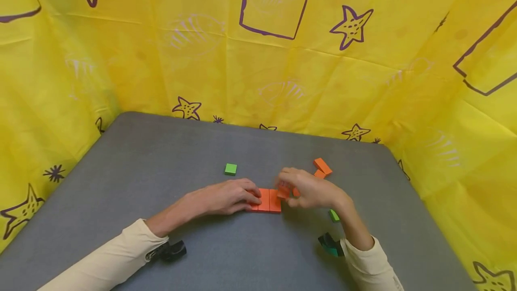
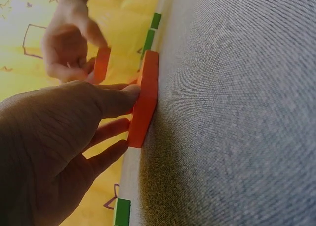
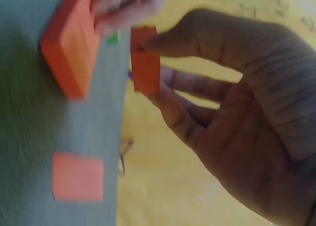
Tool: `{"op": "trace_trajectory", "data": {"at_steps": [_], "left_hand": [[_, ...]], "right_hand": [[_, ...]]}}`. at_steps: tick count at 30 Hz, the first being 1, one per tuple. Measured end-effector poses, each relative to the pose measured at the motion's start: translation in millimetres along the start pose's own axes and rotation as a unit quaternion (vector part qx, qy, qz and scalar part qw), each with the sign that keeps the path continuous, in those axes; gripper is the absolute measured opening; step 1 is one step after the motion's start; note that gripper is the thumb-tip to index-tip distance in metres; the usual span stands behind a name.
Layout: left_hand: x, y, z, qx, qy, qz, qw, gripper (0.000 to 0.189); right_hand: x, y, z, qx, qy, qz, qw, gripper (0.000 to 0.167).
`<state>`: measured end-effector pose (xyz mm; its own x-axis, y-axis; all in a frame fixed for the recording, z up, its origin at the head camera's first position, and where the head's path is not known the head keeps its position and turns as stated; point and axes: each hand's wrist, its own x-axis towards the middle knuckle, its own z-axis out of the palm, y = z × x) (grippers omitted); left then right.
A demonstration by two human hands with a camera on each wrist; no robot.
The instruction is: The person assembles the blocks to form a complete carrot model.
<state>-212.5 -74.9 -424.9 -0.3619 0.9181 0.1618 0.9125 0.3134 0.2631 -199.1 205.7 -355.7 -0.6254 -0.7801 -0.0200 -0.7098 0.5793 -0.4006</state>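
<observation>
A row of flat orange blocks point(image 1: 269, 200) lies side by side on the grey table. My left hand point(image 1: 231, 196) is at the row's left end, its thumb and fingertips holding the end block by its edges. Just past the right end, my right hand point(image 1: 313, 188) pinches another orange block point(image 3: 146, 67) between thumb and fingers. In the right wrist view this block is off the table, tilted on edge beside the row. A loose orange block point(image 1: 296, 191) shows partly behind the right hand.
Two orange blocks point(image 1: 322, 165) lie at the back right, near the right hand. One green block point(image 1: 230, 169) sits behind the left hand, and another green block point(image 1: 334, 216) lies by the right wrist. A yellow patterned cloth point(image 1: 226, 66) hangs around the table's back and sides.
</observation>
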Motion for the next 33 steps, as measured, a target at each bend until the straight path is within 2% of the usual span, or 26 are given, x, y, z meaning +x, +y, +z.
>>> {"op": "trace_trajectory", "data": {"at_steps": [5,11,15,19,25,33], "left_hand": [[-0.5,-1.5,2.6,-0.001,0.021,0.013,0.9997,0.024],[-0.7,-1.6,3.1,-0.016,0.032,0.011,0.9993,0.017],[-2.0,-1.2,2.6,-0.021,0.028,0.002,0.9994,0.016],[-1.5,-1.2,2.2,-0.024,0.024,0.0,0.9994,0.014],[-1.2,-1.2,2.2,-0.025,0.02,0.004,0.9995,0.014],[-0.8,-0.4,1.7,-0.013,0.03,0.015,0.9994,0.01]], "right_hand": [[11.9,-17,17,0.045,-0.076,-0.037,0.9954,0.035],[22.2,-26,34,0.051,-0.113,-0.069,0.9898,0.036],[26.0,-32,42,0.008,-0.112,-0.078,0.9907,0.031],[26.4,-36,45,-0.04,-0.104,-0.054,0.9924,0.029],[25.9,-36,45,-0.058,-0.089,-0.004,0.9943,0.038],[28.8,-34,49,-0.08,-0.063,-0.008,0.9948,0.037]]}}
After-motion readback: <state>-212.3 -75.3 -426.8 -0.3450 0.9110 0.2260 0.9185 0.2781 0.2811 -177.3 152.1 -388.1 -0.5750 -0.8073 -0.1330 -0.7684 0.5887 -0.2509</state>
